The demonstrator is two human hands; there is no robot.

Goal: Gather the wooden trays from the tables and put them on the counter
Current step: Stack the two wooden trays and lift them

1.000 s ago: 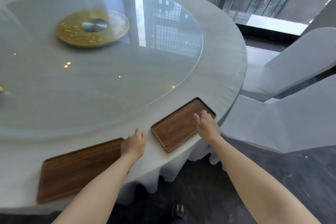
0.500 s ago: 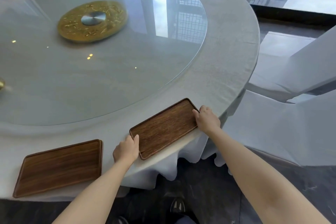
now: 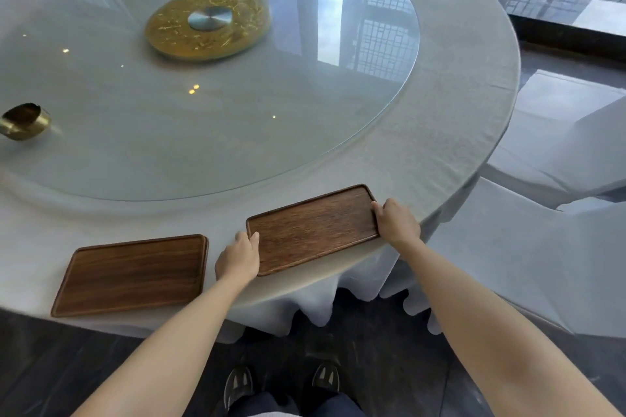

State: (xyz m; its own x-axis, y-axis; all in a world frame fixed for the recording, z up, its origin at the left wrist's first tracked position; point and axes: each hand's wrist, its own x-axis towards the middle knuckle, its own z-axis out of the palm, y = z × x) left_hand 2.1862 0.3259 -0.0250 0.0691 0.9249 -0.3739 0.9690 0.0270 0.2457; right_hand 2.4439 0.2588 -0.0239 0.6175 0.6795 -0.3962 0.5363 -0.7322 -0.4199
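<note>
Two dark wooden trays lie on the near rim of a round table (image 3: 457, 118) covered in grey cloth. The right tray (image 3: 313, 228) is held at both short ends: my left hand (image 3: 238, 259) grips its left end with the thumb over the rim, and my right hand (image 3: 396, 223) grips its right end. This tray sits at the table's edge, slightly angled. The left tray (image 3: 132, 274) lies flat and untouched, just left of my left hand.
A glass turntable (image 3: 305, 132) covers the table's middle, with a gold disc (image 3: 206, 24) at its centre and a small brass bowl (image 3: 25, 120) at the left. White-covered chairs (image 3: 542, 264) stand to the right. My shoes (image 3: 281, 382) are on the dark floor below.
Both hands have closed onto the ends of the right tray and pulled it leftward along the table edge. The view has shifted, bringing the left tray and brass bowl further into sight.
</note>
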